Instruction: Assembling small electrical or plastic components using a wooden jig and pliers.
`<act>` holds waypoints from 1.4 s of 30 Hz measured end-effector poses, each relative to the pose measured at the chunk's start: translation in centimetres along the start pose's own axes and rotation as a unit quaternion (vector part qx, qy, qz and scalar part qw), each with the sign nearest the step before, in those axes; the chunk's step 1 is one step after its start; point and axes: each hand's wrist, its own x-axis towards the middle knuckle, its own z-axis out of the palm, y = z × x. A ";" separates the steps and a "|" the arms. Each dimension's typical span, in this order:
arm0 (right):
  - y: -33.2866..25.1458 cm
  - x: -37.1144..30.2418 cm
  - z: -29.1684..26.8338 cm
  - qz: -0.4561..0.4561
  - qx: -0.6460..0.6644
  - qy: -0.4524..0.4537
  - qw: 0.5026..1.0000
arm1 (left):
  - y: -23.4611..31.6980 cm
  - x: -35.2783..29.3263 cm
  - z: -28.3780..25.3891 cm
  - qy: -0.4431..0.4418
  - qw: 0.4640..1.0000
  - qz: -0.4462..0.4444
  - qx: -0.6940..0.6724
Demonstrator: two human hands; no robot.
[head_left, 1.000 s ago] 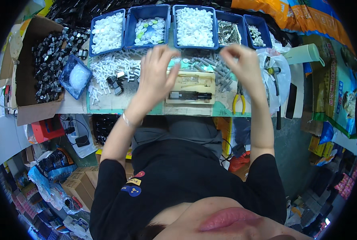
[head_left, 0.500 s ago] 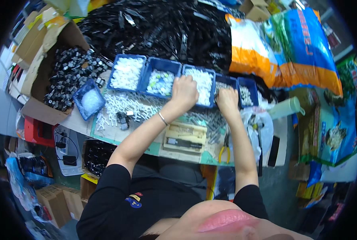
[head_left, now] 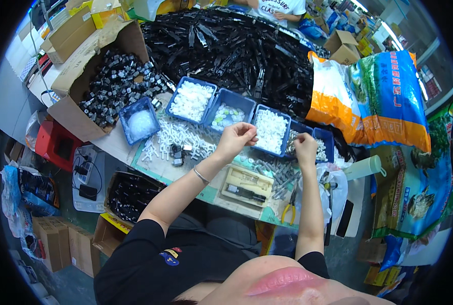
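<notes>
My left hand (head_left: 235, 141) is pinched closed just above the front edges of the blue bins; whatever sits between its fingertips is too small to make out. Behind it stand a blue bin (head_left: 247, 103) of pale green and white round pieces and a bin of white plastic parts (head_left: 271, 129). Over a bin of small metallic pieces (head_left: 293, 136), my right hand (head_left: 305, 148) has its fingers bunched downward, and their tips are hidden. A wooden fixture (head_left: 228, 175) holding a black part (head_left: 244, 193) lies on the bench in front of my hands.
White stick-like parts (head_left: 183, 135) and grey pins (head_left: 282, 173) are scattered on the bench. Yellow-handled pliers (head_left: 289, 213) lie near the front edge. A heap of black parts (head_left: 226, 46) fills the back, with a large bag (head_left: 389, 96) at right. Another person (head_left: 282, 9) stands beyond.
The view has shifted, so the bench sits lower and further right. My left hand has come back from the bins toward me, fingertips pinched. My right hand stays by the metallic-piece bin.
</notes>
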 end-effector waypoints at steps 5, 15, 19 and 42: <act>0.4 -0.1 -0.3 0.010 0.007 0.024 1.000 | -0.2 -2.8 0.1 0.001 0.990 -0.070 -0.125; 1.8 0.3 -0.8 0.122 0.219 0.034 0.968 | -1.3 -4.3 0.1 -0.034 0.974 -0.087 -0.206; -1.5 -2.2 -0.8 0.189 0.485 -0.029 0.853 | -2.0 -5.6 0.0 -0.031 0.971 -0.109 -0.208; -12.7 -14.3 -4.2 0.189 0.444 -0.235 0.844 | -1.9 -12.1 -1.1 -0.029 0.745 0.476 0.467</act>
